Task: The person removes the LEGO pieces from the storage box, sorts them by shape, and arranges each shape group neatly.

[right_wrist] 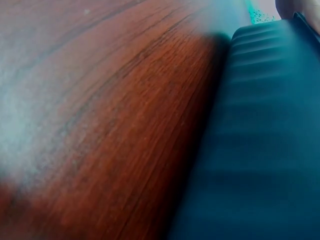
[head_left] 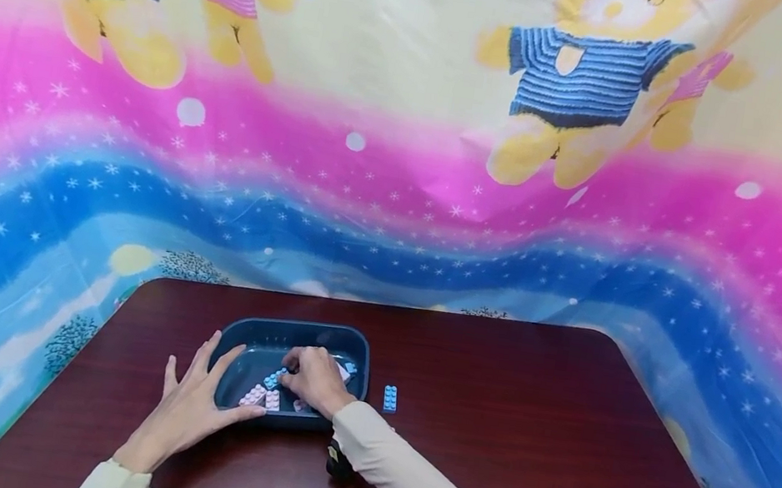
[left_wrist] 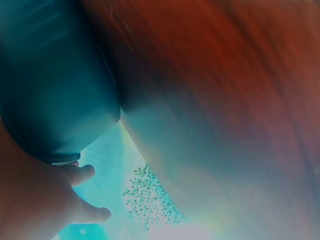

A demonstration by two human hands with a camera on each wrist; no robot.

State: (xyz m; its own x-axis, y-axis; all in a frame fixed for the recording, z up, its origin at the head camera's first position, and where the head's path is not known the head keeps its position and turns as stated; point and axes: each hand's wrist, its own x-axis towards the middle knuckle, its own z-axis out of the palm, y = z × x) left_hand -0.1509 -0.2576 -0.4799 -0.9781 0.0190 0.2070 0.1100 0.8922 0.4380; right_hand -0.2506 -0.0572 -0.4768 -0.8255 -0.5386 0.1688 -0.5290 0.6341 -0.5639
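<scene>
A dark blue-grey tray (head_left: pixel 237 331) with toy building bricks inside stands on the table. My left hand (head_left: pixel 188 408) is at its left end, fingers spread and fairly straight, thumb along the near rim. The left wrist view shows that hand (left_wrist: pixel 35 195) against the tray's outer wall (left_wrist: pixel 60 90). My right hand (head_left: pixel 318 378) reaches over the near wall into the tray, its bent fingers pinching a blue toy brick (head_left: pixel 274 379). Pink bricks (head_left: pixel 254 396) lie near it at the front left. The right hand partly covers other pieces in the tray.
Another blue brick (head_left: pixel 390 398) lies on the dark red wooden table (head_left: pixel 522 432), just right of the tray. A patterned cloth (head_left: pixel 409 171) with printed bears hangs behind the table and around its sides.
</scene>
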